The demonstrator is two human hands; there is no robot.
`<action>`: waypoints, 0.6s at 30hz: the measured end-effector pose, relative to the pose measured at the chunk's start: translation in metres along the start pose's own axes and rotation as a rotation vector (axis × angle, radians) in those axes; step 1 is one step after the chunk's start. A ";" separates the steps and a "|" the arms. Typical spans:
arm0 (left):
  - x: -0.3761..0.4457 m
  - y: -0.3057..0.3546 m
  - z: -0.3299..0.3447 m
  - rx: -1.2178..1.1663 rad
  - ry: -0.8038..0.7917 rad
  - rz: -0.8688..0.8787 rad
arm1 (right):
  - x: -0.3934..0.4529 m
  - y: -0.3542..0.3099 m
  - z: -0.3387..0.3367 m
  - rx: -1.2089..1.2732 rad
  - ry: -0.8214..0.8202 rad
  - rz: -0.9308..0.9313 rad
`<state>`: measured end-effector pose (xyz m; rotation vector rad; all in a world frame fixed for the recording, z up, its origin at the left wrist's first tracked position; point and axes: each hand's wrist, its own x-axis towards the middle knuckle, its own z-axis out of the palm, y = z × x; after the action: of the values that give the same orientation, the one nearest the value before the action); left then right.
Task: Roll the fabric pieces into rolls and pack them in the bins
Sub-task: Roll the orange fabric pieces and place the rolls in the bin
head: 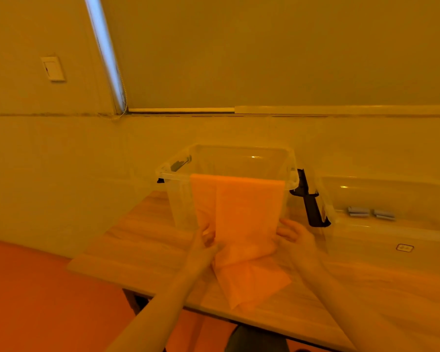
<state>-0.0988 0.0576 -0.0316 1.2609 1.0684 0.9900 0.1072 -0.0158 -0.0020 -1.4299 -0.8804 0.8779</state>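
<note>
An orange fabric piece (244,214) hangs over the front rim of a clear plastic bin (239,158) and trails down onto the wooden table (137,245). Its lower end lies folded on the tabletop. My left hand (206,240) pinches the fabric's left edge just in front of the bin. On the other side, my right hand (294,235) holds the right edge at about the same height. The bin's inside looks bare apart from the draped fabric.
A second clear bin (381,194) stands to the right, with a black latch (313,204) facing the first bin and two small grey pieces inside. A wall runs close behind both bins. The table's left edge drops to an orange floor.
</note>
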 end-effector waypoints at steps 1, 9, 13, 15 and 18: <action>0.002 0.000 0.002 0.031 0.009 -0.006 | -0.001 -0.001 0.002 -0.006 0.020 -0.004; -0.018 0.017 0.015 0.046 0.327 0.229 | -0.014 -0.009 0.003 -0.003 0.291 -0.170; -0.030 0.044 0.016 0.050 0.366 0.369 | -0.016 -0.029 -0.002 0.053 0.315 -0.281; -0.032 0.063 0.015 0.054 0.355 0.422 | -0.016 -0.042 -0.003 0.068 0.314 -0.320; -0.030 0.096 0.014 0.105 0.341 0.520 | -0.013 -0.070 -0.006 0.130 0.310 -0.374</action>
<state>-0.0913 0.0314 0.0666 1.5316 1.0802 1.6047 0.1051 -0.0282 0.0683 -1.1965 -0.8035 0.4109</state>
